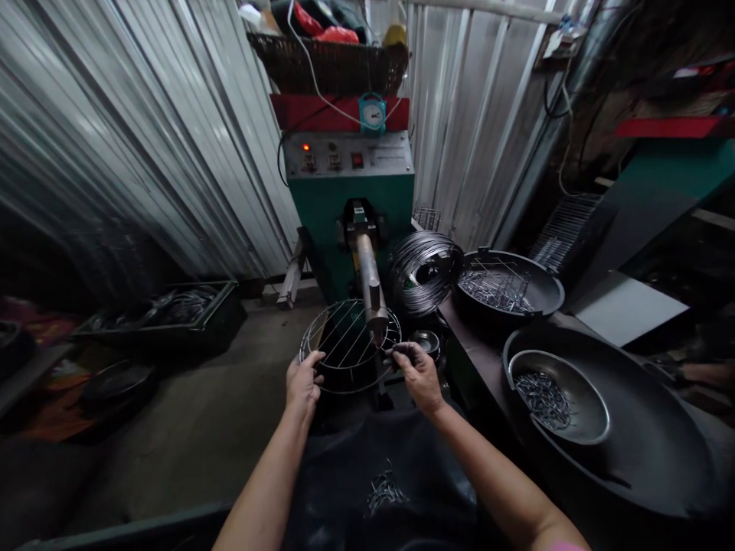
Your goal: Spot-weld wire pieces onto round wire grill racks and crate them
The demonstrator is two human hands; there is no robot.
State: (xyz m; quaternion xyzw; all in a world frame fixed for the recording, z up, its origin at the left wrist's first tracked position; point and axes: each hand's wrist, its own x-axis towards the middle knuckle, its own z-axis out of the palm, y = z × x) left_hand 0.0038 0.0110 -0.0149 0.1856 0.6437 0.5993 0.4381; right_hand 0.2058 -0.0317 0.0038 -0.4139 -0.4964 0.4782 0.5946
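Observation:
My left hand (304, 383) is closed on the near left rim of a round wire rack (340, 373), which has a double ring and parallel bars. The rack is held level under the metal arm (370, 283) of a green spot welder (318, 207), and the arm's tip (377, 335) is at its right side. My right hand (418, 373) pinches at the rack's right edge, beside that tip; what its fingers hold is too small to make out. Small bent wire pieces (386, 491) lie on the dark apron (333, 467) over my lap.
On the right stand a coil of wire (425, 268), a black pan (548, 287) of wire parts and a large pan (648, 436) holding a metal bowl (600, 417) of wire pieces. A bin (223, 314) of metal parts sits left. Corrugated metal wall (189, 138) rises behind.

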